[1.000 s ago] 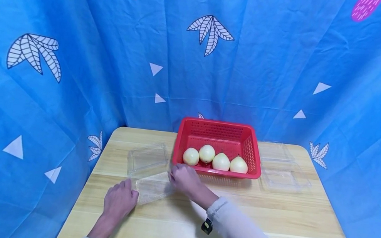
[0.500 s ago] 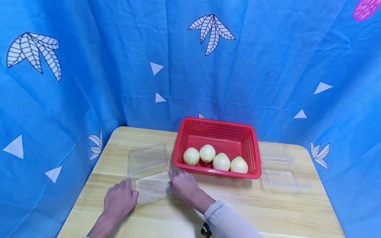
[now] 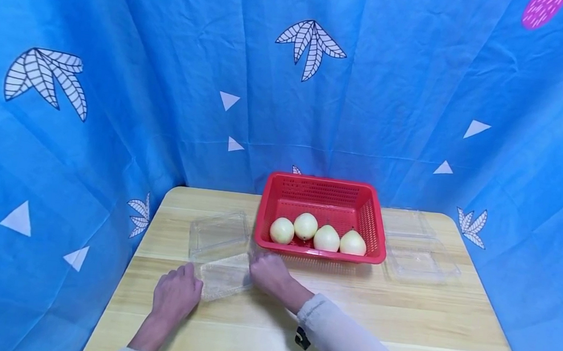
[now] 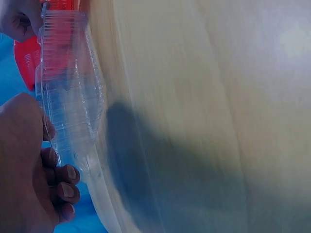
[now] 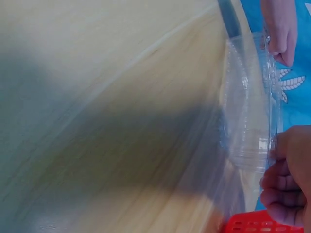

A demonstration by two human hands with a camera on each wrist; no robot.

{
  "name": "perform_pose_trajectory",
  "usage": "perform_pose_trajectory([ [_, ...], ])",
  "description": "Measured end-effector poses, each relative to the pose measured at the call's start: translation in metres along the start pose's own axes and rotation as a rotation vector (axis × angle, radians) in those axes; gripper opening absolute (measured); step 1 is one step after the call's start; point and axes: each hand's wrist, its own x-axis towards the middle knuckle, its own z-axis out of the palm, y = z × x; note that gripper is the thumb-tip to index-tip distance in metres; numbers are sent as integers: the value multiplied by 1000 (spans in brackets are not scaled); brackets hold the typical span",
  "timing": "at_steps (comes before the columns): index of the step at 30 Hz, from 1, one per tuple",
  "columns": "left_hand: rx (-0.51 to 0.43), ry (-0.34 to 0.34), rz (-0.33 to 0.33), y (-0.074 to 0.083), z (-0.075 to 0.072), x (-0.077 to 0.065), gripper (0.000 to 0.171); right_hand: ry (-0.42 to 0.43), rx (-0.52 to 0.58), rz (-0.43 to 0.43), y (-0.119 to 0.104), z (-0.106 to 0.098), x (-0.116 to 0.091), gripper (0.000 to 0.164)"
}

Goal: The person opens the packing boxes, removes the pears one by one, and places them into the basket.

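Note:
A clear plastic clamshell box lies open at the left of the table, its near half (image 3: 225, 277) ridged and its far half (image 3: 219, 235) tilted behind. My left hand (image 3: 176, 296) pinches the near half's left end between thumb and curled fingers. At the opposite end my right hand (image 3: 271, 274) grips the rim, close to the red basket's front corner. In the left wrist view the box wall (image 4: 70, 82) spans between both hands. The right wrist view shows the thumb and bent fingers (image 5: 282, 182) of my right hand at the rim.
The red basket (image 3: 319, 254) holds several pale round pears (image 3: 327, 238) along its front side. Another open clear plastic clamshell (image 3: 417, 263) lies right of it on the wooden table (image 3: 399, 331). A blue patterned curtain (image 3: 339, 118) hangs behind and at both sides.
My right hand has come slightly down and toward me along the box's right end, and its forearm has followed. The left hand and the box have stayed almost still.

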Motion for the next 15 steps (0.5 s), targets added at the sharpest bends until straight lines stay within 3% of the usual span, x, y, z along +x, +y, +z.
perform_pose_trajectory([
  [5, 16, 20, 32, -2, -2, 5, 22, 46, -71, -7, -5, 3, 6, 13],
  [10, 49, 107, 96, -8, -1, 14, 25, -43, -81, -9, -10, -1, 14, 15],
  [12, 50, 100, 100, -11, 0, 20, 25, -79, -80, -1, -12, -4, 18, 16],
  [15, 40, 27, 80, -16, 0, 31, 22, -130, -66, 15, -16, -6, 24, 16],
])
